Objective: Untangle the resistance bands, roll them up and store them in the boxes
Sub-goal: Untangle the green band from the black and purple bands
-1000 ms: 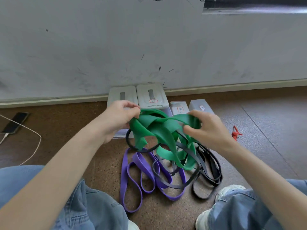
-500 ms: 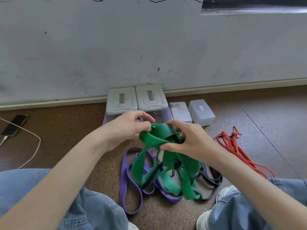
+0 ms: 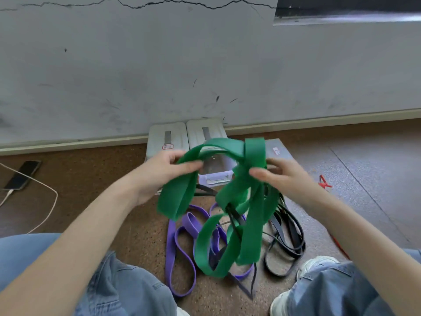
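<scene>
- The green band (image 3: pixel 250 215) is held up off the floor between both hands, above the purple band (image 3: pixel 180 247) and the black bands (image 3: pixel 289 236), which lie on the floor between the person's knees. A dark strand looks threaded through the green loops, so it appears still snagged.
- The left hand (image 3: pixel 164 169) pinches the flat green strap between thumb and fingers near the top of the arch; the right hand (image 3: pixel 282 176) is curled around the bunched strands at the knot.
- It looks light, limp and rubbery — it drapes and twists under its own weight, and will probably stretch rather than slide if tugged. I'd judge the best hold to be flat on the strap just beside a crossing, one hand each side, feeding a loop through instead of pulling hard.
- The closed boxes (image 3: pixel 168 142) sit against the wall at the far edge of the floor, behind the hands.
- Against half a second ago, the hands have lifted and drawn apart — the green band now spans an open arch between them, with longer loops hanging down.
</scene>
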